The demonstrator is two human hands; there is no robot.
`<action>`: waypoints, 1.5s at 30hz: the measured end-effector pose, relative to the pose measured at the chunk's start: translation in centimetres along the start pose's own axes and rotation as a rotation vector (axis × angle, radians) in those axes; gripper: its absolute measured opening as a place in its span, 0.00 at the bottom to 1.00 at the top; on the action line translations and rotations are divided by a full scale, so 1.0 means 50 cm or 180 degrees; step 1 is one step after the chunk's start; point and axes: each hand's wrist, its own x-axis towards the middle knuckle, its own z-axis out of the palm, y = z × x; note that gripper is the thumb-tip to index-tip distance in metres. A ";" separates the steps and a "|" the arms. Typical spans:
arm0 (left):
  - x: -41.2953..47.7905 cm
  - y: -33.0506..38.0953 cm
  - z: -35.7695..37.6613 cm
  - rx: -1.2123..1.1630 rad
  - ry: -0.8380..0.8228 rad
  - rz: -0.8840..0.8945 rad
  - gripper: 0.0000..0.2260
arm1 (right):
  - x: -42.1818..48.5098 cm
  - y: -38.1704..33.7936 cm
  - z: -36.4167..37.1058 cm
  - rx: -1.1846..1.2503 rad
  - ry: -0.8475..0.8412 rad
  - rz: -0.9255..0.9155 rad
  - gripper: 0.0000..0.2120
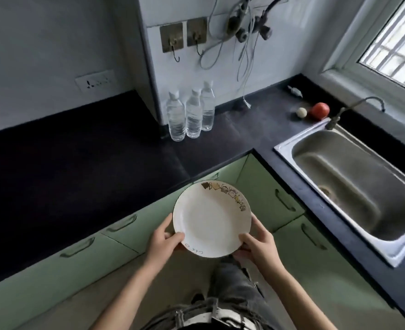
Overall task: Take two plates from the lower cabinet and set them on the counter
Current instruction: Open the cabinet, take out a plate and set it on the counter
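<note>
Plate (212,219): round, white, thin dark rim line, patterned band along far-right rim, small marks on near rim. Face up, roughly level, held in air in front of green lower cabinet (149,225) doors, just below black counter (77,163) edge.

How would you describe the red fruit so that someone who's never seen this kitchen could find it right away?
Start at the steel sink set into the dark counter below the window. At its far corner, left of the tap, the red fruit lies on the counter. It is bigger than the pale round ball just left of it, and the only red thing there.
</note>
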 end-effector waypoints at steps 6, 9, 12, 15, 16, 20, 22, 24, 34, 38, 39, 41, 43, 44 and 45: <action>0.121 0.044 0.001 -0.0393 0.0772 -0.0288 0.31 | 0.248 -0.098 0.037 -0.0227 -0.0757 0.0219 0.32; 0.156 0.076 -0.013 -0.0749 0.1080 -0.0287 0.31 | 0.348 -0.150 0.077 -0.0476 -0.1197 0.0335 0.31; 0.189 0.099 -0.042 -0.1068 0.1404 -0.0344 0.30 | 0.437 -0.193 0.134 -0.0759 -0.1574 0.0283 0.31; 0.223 0.111 -0.082 -0.1411 0.1681 -0.0416 0.29 | 0.501 -0.228 0.215 -0.0878 -0.2007 0.0221 0.30; 0.235 0.115 -0.101 -0.1496 0.1746 -0.0429 0.29 | 0.520 -0.234 0.242 -0.0855 -0.2099 0.0288 0.30; 0.296 0.132 -0.202 -0.1586 0.1840 -0.0401 0.29 | 0.590 -0.234 0.350 -0.0503 -0.2209 0.0769 0.30; 0.340 0.137 -0.261 -0.1510 0.1706 -0.0347 0.29 | 0.618 -0.233 0.409 -0.0379 -0.2109 0.0830 0.28; 0.393 0.139 -0.323 -0.1507 0.1616 -0.0336 0.29 | 0.647 -0.233 0.471 -0.0269 -0.1857 0.0849 0.24; 0.709 0.121 -0.547 -0.1559 0.0949 -0.0344 0.32 | 0.840 -0.187 0.715 0.0152 -0.0647 0.0807 0.22; 0.785 0.121 -0.567 -0.1637 0.0795 -0.0359 0.33 | 0.895 -0.179 0.754 0.0071 -0.0413 0.0714 0.24; 0.800 0.121 -0.569 -0.1677 0.0758 -0.0353 0.33 | 0.905 -0.180 0.761 0.0040 -0.0370 0.0715 0.24; 0.822 0.121 -0.575 -0.1775 0.0703 -0.0358 0.34 | 0.924 -0.182 0.775 -0.0018 -0.0331 0.0703 0.24; 0.838 0.121 -0.579 -0.1879 0.0672 -0.0415 0.35 | 0.939 -0.183 0.784 -0.0095 -0.0307 0.0649 0.24; 0.844 0.121 -0.579 -0.1911 0.0654 -0.0434 0.35 | 0.947 -0.183 0.787 -0.0142 -0.0285 0.0634 0.24; 0.849 0.122 -0.578 -0.1930 0.0644 -0.0441 0.35 | 0.953 -0.184 0.789 -0.0179 -0.0256 0.0641 0.24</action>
